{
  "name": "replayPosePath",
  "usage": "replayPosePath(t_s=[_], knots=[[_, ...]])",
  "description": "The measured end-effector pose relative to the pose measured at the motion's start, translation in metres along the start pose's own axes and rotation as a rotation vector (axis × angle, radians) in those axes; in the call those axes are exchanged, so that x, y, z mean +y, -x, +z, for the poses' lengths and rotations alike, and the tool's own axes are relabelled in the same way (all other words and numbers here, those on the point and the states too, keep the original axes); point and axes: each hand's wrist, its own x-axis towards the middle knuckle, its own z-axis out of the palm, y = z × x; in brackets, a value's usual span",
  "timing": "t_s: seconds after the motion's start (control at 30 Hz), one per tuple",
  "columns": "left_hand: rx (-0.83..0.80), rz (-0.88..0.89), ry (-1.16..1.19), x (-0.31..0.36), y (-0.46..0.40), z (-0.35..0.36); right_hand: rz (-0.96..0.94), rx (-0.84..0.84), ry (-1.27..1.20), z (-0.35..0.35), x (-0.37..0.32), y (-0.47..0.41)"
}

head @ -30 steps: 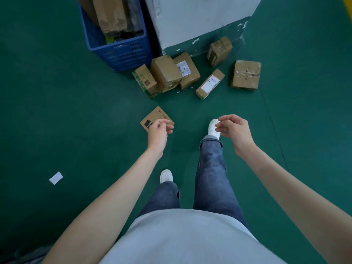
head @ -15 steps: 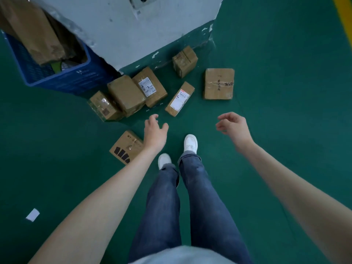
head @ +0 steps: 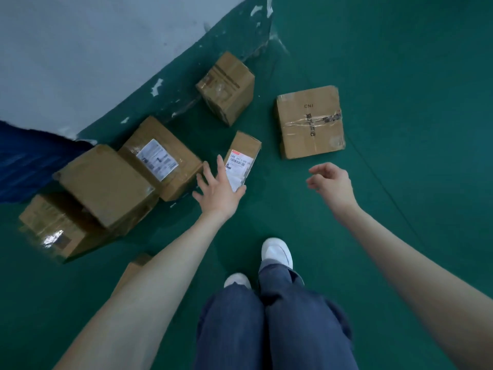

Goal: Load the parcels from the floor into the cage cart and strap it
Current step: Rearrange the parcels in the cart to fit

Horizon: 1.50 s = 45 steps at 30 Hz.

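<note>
Green floor (head: 400, 62) held brown parcels (head: 106, 182) across the frame's upper half. At centre, the left hand (head: 218, 190), fingers spread, overlapped the narrow labelled parcel (head: 244, 156); the right hand (head: 333, 182) hung loosely curled, empty.

Beyond the spread left hand (head: 218, 192), the long brown cardboard parcel (head: 244, 153) is showing a white label with a red strip and black barcode, and left of that hand the wide brown cardboard box (head: 162, 158) is wearing a white label printed in dark grey. Past the loosely curled right hand (head: 332, 184), the flat square brown carton (head: 309, 124) is carrying clear glossy tape and black characters. Everything is lying on the dark green painted floor (head: 400, 62), while the pale grey wall (head: 80, 49) is showing a green base band with chipped white patches.
</note>
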Motion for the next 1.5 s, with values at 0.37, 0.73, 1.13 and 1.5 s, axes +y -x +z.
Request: replayPosePath(t_s=[0.37,0.73,1.13,1.5], knots=[[0.150,0.196,-0.296,-0.007,-0.113,0.092,-0.074,0.090,-0.209,0.047,0.072,-0.128],[0.215,0.213,0.127,0.051,-0.130,0.062,-0.254,0.529,-0.154,0.000,0.060,-0.176],[0.083,0.056,0.284,0.086,-0.148,0.086,0.052,0.201,-0.029,-0.002,0.091,-0.216],[0.056,0.051,0.335,0.057,-0.121,0.075,0.019,0.106,-0.519,0.006,0.094,-0.165]])
